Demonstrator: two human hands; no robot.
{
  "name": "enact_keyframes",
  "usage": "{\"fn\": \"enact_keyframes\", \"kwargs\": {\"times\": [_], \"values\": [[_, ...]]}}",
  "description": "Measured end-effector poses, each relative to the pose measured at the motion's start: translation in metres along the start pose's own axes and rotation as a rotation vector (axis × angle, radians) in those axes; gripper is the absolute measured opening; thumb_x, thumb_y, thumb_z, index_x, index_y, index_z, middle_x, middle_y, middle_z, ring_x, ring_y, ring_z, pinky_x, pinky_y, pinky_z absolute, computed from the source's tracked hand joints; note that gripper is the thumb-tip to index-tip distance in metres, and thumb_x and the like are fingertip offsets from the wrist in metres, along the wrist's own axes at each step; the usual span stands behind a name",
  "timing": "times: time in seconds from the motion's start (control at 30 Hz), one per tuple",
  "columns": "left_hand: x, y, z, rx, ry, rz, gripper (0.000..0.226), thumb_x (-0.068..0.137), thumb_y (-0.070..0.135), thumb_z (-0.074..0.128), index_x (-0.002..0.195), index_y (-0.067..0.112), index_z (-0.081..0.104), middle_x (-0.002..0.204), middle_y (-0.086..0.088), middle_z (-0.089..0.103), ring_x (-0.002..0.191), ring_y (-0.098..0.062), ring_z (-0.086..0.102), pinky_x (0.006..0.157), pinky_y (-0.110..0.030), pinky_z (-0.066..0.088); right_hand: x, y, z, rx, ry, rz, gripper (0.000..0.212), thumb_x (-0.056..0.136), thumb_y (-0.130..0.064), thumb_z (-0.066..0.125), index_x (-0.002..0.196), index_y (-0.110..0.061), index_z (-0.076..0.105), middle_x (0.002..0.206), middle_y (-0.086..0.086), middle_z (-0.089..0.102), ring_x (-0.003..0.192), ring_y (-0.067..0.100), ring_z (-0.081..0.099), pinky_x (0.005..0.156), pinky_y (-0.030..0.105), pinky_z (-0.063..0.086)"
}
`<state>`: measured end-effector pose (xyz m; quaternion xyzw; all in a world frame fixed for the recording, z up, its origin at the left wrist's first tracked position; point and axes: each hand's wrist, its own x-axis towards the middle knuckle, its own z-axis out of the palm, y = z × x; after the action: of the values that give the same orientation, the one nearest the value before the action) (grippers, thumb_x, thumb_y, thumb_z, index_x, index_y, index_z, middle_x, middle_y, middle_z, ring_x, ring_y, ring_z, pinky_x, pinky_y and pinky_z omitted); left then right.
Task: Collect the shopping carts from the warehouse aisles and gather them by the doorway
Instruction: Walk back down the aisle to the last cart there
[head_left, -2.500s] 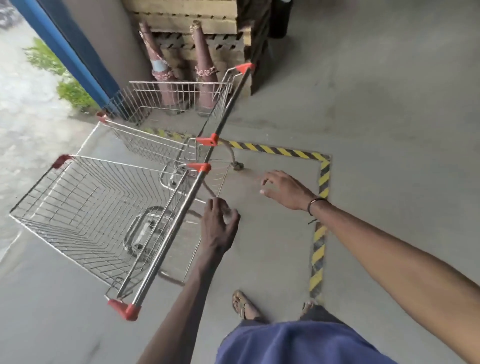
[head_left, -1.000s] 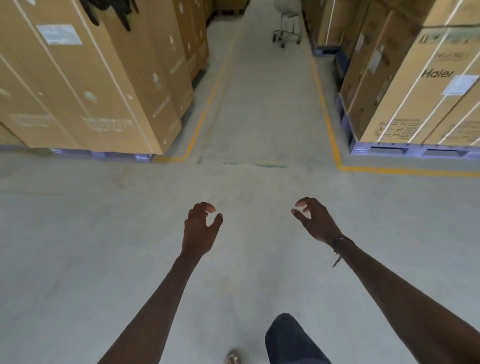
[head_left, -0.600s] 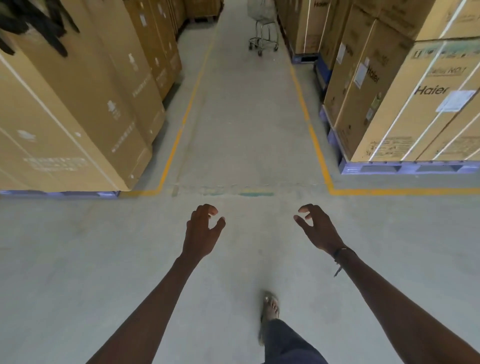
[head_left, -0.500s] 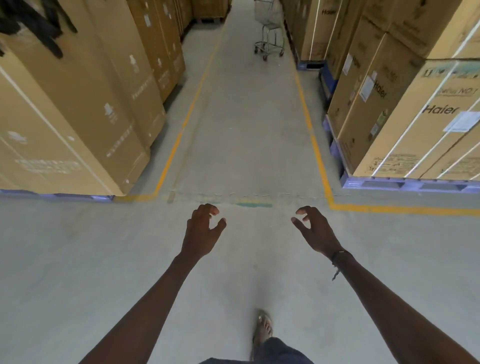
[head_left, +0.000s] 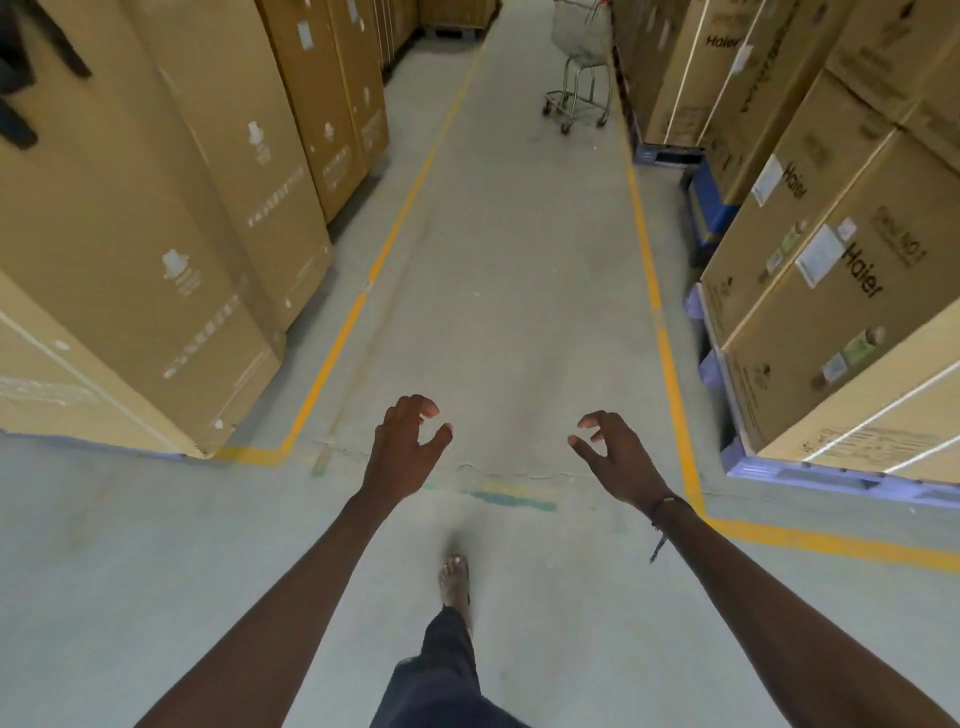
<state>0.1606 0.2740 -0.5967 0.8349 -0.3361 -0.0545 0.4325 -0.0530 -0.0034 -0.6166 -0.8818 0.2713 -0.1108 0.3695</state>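
Observation:
A wire shopping cart (head_left: 577, 57) stands far down the aisle, close to the right-hand boxes; its top is cut off by the frame edge. My left hand (head_left: 408, 447) and my right hand (head_left: 613, 457) are held out in front of me over the bare floor, fingers loosely curled and holding nothing. Both hands are far from the cart.
Tall cardboard boxes (head_left: 171, 218) line the left side of the aisle. More boxes (head_left: 831, 291) on blue pallets (head_left: 810, 474) line the right. Yellow floor lines (head_left: 660, 312) mark the concrete lane between them. My foot (head_left: 455, 577) steps forward.
I left the carts by the doorway and turned into the aisle. Over the last second I have walked forward; the cart ahead looks larger. My hands stay empty.

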Motion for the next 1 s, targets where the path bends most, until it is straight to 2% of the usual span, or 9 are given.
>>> {"fn": "enact_keyframes", "kwargs": {"times": [0.27, 0.37, 0.47, 0.53, 0.6, 0.7, 0.87, 1.0], "values": [[0.275, -0.006, 0.022, -0.024, -0.059, 0.030, 0.034, 0.086, 0.061, 0.053, 0.106, 0.034, 0.052, 0.107, 0.016, 0.059, 0.096, -0.016, 0.057, 0.096, -0.052, 0.049, 0.245, -0.006, -0.029, 0.049, 0.058, 0.061, 0.026, 0.105, -0.042, 0.068, 0.122, -0.024, 0.063, 0.123, -0.007, 0.059, 0.102, 0.009, 0.064, 0.084, 0.029, 0.044], [0.369, -0.002, 0.040, -0.035, -0.077, 0.042, 0.033, 0.086, 0.060, 0.053, 0.106, 0.033, 0.053, 0.107, 0.018, 0.058, 0.097, -0.013, 0.056, 0.097, -0.052, 0.048, 0.324, 0.002, -0.045, 0.069, 0.090, 0.074, 0.026, 0.105, -0.043, 0.068, 0.121, -0.024, 0.063, 0.123, -0.006, 0.060, 0.101, 0.001, 0.063, 0.083, 0.024, 0.044], [0.459, -0.008, 0.070, -0.040, -0.086, 0.052, 0.036, 0.086, 0.058, 0.055, 0.108, 0.030, 0.055, 0.107, 0.020, 0.057, 0.098, -0.015, 0.057, 0.096, -0.052, 0.050, 0.411, 0.021, -0.060, 0.092, 0.113, 0.089, 0.025, 0.105, -0.045, 0.066, 0.120, -0.025, 0.063, 0.123, -0.008, 0.060, 0.102, 0.000, 0.063, 0.083, 0.018, 0.044], [0.518, -0.016, 0.093, -0.035, -0.090, 0.056, 0.039, 0.086, 0.058, 0.056, 0.109, 0.026, 0.057, 0.107, 0.018, 0.058, 0.098, -0.017, 0.059, 0.095, -0.051, 0.051, 0.472, 0.041, -0.070, 0.106, 0.130, 0.089, 0.025, 0.106, -0.047, 0.064, 0.120, -0.025, 0.063, 0.123, -0.007, 0.061, 0.102, 0.001, 0.064, 0.084, 0.021, 0.045], [0.579, -0.025, 0.119, -0.027, -0.100, 0.065, 0.033, 0.090, 0.053, 0.061, 0.110, 0.026, 0.057, 0.107, 0.017, 0.058, 0.098, -0.018, 0.058, 0.094, -0.051, 0.051, 0.537, 0.061, -0.083, 0.114, 0.141, 0.075, 0.026, 0.107, -0.048, 0.062, 0.120, -0.025, 0.063, 0.124, -0.006, 0.061, 0.102, 0.000, 0.065, 0.084, 0.023, 0.046], [0.672, -0.026, 0.155, -0.027, -0.104, 0.061, 0.024, 0.093, 0.042, 0.067, 0.110, 0.031, 0.055, 0.108, 0.024, 0.057, 0.099, -0.016, 0.058, 0.096, -0.053, 0.050, 0.636, 0.084, -0.110, 0.124, 0.133, 0.061, 0.026, 0.107, -0.047, 0.061, 0.120, -0.025, 0.063, 0.124, -0.006, 0.061, 0.103, -0.001, 0.064, 0.084, 0.020, 0.045], [0.833, 0.001, 0.200, -0.022, -0.087, 0.030, 0.024, 0.092, 0.045, 0.063, 0.109, 0.031, 0.055, 0.109, 0.026, 0.056, 0.102, -0.014, 0.057, 0.099, -0.052, 0.049, 0.797, 0.111, -0.168, 0.109, 0.101, 0.026, 0.028, 0.108, -0.050, 0.060, 0.122, -0.026, 0.063, 0.125, -0.007, 0.060, 0.105, 0.001, 0.064, 0.086, 0.026, 0.047], [0.947, 0.023, 0.225, -0.018, -0.078, 0.034, 0.024, 0.092, 0.049, 0.059, 0.110, 0.033, 0.053, 0.110, 0.026, 0.056, 0.103, -0.011, 0.056, 0.100, -0.051, 0.048, 0.908, 0.125, -0.206, 0.118, 0.110, 0.030, 0.027, 0.108, -0.048, 0.061, 0.120, -0.025, 0.064, 0.123, -0.006, 0.061, 0.103, 0.001, 0.065, 0.084, 0.023, 0.046]]}}
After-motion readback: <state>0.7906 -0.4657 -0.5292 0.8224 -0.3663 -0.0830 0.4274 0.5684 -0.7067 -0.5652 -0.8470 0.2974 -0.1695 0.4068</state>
